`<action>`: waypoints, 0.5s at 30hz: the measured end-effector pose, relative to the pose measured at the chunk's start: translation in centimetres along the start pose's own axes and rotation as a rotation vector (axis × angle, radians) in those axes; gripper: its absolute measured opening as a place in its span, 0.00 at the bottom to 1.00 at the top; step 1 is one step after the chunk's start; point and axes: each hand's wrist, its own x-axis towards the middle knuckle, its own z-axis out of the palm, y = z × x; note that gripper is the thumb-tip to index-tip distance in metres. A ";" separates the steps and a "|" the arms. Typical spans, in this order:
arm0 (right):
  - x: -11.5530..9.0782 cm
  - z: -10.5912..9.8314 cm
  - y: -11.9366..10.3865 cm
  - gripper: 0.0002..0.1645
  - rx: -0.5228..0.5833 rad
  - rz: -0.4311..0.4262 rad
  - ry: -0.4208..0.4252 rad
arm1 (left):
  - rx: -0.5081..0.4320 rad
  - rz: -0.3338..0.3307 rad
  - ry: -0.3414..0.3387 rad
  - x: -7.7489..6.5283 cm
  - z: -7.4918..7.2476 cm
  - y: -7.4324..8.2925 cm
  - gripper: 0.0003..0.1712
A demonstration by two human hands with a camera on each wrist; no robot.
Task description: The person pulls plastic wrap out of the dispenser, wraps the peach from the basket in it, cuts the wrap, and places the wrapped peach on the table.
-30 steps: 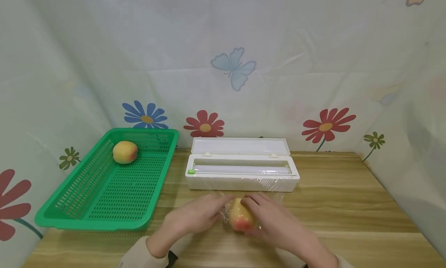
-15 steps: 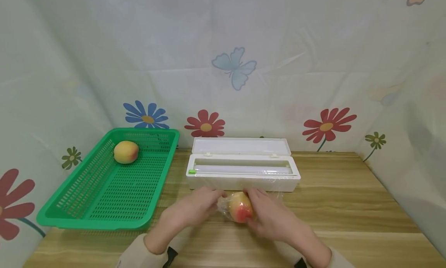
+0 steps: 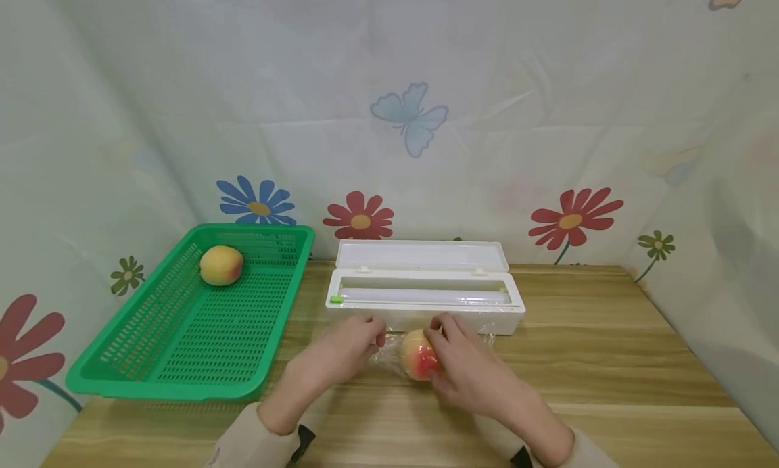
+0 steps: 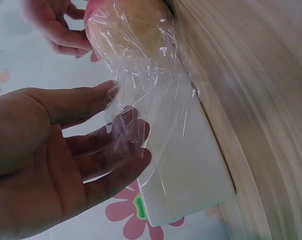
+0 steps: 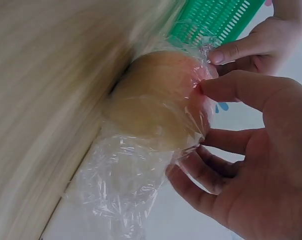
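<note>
A peach point(image 3: 416, 357), yellow with a red blush, sits on the wooden table under clear cling film point(image 4: 155, 95). My left hand point(image 3: 343, 349) is left of the peach, its thumb and fingertips pinching a loose gathered end of the film. On the other side my right hand point(image 3: 471, 373) holds the peach, thumb on the red part and curled fingertips against the film, as the right wrist view point(image 5: 260, 165) shows. Film also spreads out crumpled beyond the peach on the right. Just behind stands a white cling film box point(image 3: 426, 319) with its lid raised and a roll inside.
A green basket point(image 3: 268, 380) stands on the left, with a second peach point(image 3: 222, 265) in its far corner. A green slider point(image 3: 337, 299) sits at the left of the film box's front edge. Flower-printed sheeting point(image 3: 292, 143) surrounds the wooden table point(image 3: 608, 360).
The peach and both hands have shifted slightly away, nearer the film box. My left hand has drawn a little left of the peach, stretching film between them. The basket and box stay put.
</note>
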 end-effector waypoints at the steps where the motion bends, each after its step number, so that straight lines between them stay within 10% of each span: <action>1: 0.1 0.0 0.0 0.37 -0.007 -0.003 0.008 | 0.008 -0.008 -0.002 0.0 0.1 -0.1 0.06; 15: 0.3 0.7 -0.1 0.38 -0.083 0.007 0.019 | 0.072 -0.129 0.075 0.7 0.1 -0.1 0.02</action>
